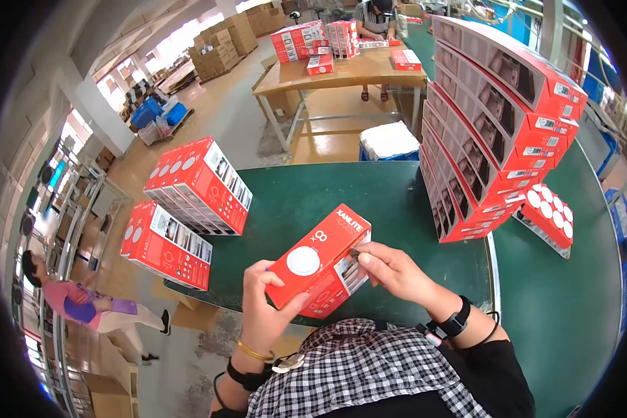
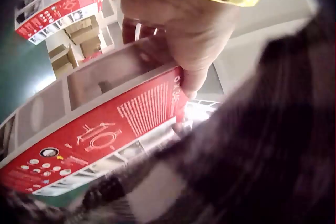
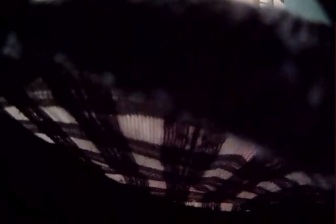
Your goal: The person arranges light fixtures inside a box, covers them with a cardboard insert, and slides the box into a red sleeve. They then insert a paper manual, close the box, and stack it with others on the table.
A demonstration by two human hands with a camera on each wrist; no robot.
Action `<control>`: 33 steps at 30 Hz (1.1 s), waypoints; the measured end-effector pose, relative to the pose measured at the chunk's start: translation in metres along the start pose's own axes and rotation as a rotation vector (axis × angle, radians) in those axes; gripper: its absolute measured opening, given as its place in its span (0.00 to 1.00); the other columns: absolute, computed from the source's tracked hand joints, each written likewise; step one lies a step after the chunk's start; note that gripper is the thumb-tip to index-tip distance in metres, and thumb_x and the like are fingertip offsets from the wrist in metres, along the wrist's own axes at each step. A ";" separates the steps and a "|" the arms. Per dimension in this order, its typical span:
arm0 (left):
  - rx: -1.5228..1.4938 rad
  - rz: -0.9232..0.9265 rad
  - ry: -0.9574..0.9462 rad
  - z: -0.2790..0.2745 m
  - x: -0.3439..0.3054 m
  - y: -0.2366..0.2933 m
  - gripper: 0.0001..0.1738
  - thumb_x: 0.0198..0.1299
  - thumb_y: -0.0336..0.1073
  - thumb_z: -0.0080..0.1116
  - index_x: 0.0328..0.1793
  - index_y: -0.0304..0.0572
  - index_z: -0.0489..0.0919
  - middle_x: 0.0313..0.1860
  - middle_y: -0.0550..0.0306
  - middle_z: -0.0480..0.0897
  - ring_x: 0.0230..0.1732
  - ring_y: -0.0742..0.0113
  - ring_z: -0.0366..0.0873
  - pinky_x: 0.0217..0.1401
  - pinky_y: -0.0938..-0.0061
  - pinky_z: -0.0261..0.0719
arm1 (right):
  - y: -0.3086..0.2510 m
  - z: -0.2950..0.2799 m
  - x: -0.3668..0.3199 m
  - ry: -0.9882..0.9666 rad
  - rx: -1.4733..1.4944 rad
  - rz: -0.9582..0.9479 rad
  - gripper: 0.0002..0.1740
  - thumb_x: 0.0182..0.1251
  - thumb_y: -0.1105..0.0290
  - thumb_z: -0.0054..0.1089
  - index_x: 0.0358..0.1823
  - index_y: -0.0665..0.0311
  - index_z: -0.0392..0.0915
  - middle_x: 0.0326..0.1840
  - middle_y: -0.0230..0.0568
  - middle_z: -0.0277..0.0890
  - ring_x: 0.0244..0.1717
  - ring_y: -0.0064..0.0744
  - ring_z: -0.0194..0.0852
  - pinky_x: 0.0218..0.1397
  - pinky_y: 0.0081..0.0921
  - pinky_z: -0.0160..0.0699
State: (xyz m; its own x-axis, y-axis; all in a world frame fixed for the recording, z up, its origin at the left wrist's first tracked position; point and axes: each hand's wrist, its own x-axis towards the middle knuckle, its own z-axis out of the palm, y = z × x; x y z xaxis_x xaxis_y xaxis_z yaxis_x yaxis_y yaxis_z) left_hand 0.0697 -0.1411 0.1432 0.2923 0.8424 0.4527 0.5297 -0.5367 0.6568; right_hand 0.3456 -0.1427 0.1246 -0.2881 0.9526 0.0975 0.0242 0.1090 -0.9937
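A red and white box (image 1: 304, 261) with a round white circle is held tilted above the green table in the head view. The left hand (image 1: 263, 306) grips its near end, thumb on one side and fingers on the other. At the box's far right edge, the right hand (image 1: 397, 273) pinches a small dark object (image 1: 355, 255) between thumb and fingers. In the left wrist view the left hand (image 2: 178, 29) holds the end of the box (image 2: 105, 129), whose printed side shows. Dark checked cloth fills most of the right wrist view.
Red boxes (image 1: 212, 188) stand at the left of the green table (image 1: 279, 188). A tall stack of boxes (image 1: 494, 132) rises on the right, with another box (image 1: 550, 219) beside it. Behind are a wooden table (image 1: 341, 78) and a seated person; someone walks at far left.
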 end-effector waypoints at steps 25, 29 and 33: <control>0.270 0.198 -0.262 0.008 0.023 0.059 0.40 0.49 0.39 0.75 0.69 0.39 0.74 0.67 0.34 0.75 0.59 0.42 0.82 0.57 0.59 0.85 | -0.040 -0.004 -0.039 0.095 -0.028 0.211 0.13 0.82 0.62 0.47 0.51 0.65 0.75 0.25 0.28 0.74 0.20 0.14 0.69 0.25 0.17 0.69; 0.270 0.211 -0.251 0.008 0.023 0.058 0.40 0.49 0.40 0.75 0.69 0.38 0.74 0.66 0.34 0.75 0.58 0.42 0.83 0.56 0.60 0.85 | -0.042 -0.003 -0.034 0.081 -0.039 0.216 0.13 0.82 0.62 0.48 0.51 0.64 0.75 0.24 0.28 0.76 0.19 0.15 0.71 0.23 0.17 0.69; 0.234 0.159 -0.268 0.008 0.021 0.061 0.40 0.48 0.38 0.75 0.70 0.39 0.74 0.67 0.36 0.75 0.61 0.42 0.81 0.60 0.59 0.82 | -0.045 -0.003 -0.032 0.072 -0.051 0.248 0.14 0.82 0.61 0.47 0.50 0.64 0.75 0.24 0.28 0.77 0.19 0.14 0.73 0.20 0.16 0.69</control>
State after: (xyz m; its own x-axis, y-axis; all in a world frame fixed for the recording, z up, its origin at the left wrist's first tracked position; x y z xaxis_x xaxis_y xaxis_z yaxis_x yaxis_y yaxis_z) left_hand 0.1146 -0.1561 0.1883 0.5667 0.7489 0.3436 0.6191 -0.6622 0.4221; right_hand 0.3569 -0.1775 0.1666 -0.1986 0.9696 -0.1429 0.1338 -0.1176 -0.9840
